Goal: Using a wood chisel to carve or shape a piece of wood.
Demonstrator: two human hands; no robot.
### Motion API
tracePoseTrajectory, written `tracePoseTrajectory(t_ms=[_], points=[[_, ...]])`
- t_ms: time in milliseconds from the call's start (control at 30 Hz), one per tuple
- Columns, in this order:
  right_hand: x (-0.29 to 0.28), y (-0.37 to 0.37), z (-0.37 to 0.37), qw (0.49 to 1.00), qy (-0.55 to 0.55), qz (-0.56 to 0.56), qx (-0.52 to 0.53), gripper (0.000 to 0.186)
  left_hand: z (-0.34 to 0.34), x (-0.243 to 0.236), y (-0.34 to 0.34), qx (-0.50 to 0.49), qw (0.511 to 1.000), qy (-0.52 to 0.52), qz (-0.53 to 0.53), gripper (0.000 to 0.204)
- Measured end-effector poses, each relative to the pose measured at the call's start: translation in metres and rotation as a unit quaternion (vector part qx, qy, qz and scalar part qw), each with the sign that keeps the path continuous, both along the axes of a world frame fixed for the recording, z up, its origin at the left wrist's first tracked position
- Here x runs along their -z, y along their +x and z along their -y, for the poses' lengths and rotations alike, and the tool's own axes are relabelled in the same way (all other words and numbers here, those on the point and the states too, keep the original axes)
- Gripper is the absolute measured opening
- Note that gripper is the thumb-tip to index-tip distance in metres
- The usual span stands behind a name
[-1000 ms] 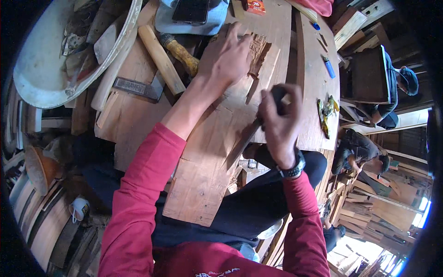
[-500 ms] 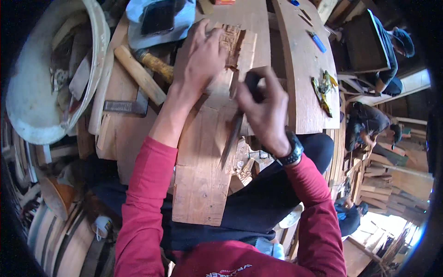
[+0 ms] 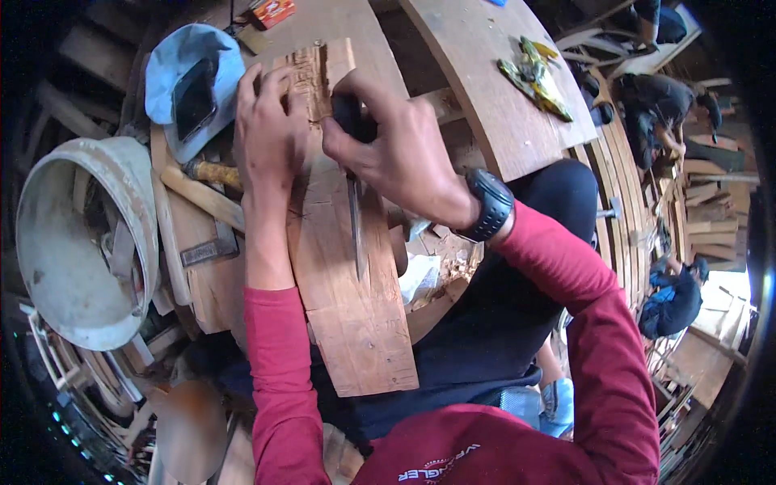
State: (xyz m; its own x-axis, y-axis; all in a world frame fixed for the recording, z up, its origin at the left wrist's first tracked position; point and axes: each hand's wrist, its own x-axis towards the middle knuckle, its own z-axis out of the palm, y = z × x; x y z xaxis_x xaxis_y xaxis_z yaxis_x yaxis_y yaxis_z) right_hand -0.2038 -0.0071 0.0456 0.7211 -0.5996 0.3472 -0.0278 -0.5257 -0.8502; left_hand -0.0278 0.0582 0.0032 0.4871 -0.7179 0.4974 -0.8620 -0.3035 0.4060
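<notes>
A long wooden board (image 3: 356, 323) stretches away from me over my lap. Across its far part lies a piece with a rough, chiselled surface (image 3: 309, 74). My left hand (image 3: 271, 121) rests on that carved wood at its left side, fingers spread and slightly bent. In my right hand (image 3: 404, 141) is a black-handled tool with a narrow, tapering metal blade (image 3: 356, 230). Its blade points back toward me, low over the board; whether it touches the wood I cannot tell. The fist hides most of the handle.
Left of the board are a wooden-handled hammer (image 3: 214, 194), a white bucket (image 3: 145, 234) with wood scraps, and a phone (image 3: 194, 97) on light-blue cloth. A banana peel (image 3: 537, 81) lies on the right-hand plank (image 3: 485, 105). Several people work farther right.
The view has turned, so the board and bench things appear shifted left. My right hand still grips the tool, its blade now nearer the board's middle. My left hand stays on the carved wood.
</notes>
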Motion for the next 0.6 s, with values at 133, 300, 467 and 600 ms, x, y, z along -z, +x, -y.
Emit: tracePoseTrajectory(t_ms=[133,300,467,600], points=[[0.003,-0.008,-0.025,0.999,0.006,-0.04,-0.022,0.025,-0.002,-0.003,-0.003,-0.011,1.0,0.016,-0.006,0.032],[0.001,-0.002,0.008,0.999,0.022,0.002,0.032,0.031,0.001,-0.005,-0.002,0.012,1.0,0.015,0.018,0.033],[0.007,-0.007,-0.021,0.998,0.024,0.017,-0.052,0.038,0.001,-0.001,0.003,0.016,0.999,0.027,0.024,0.034],[0.003,-0.004,0.008,0.999,0.011,0.027,0.022,0.038,0.0,0.001,0.009,0.034,0.998,0.044,0.01,0.034]])
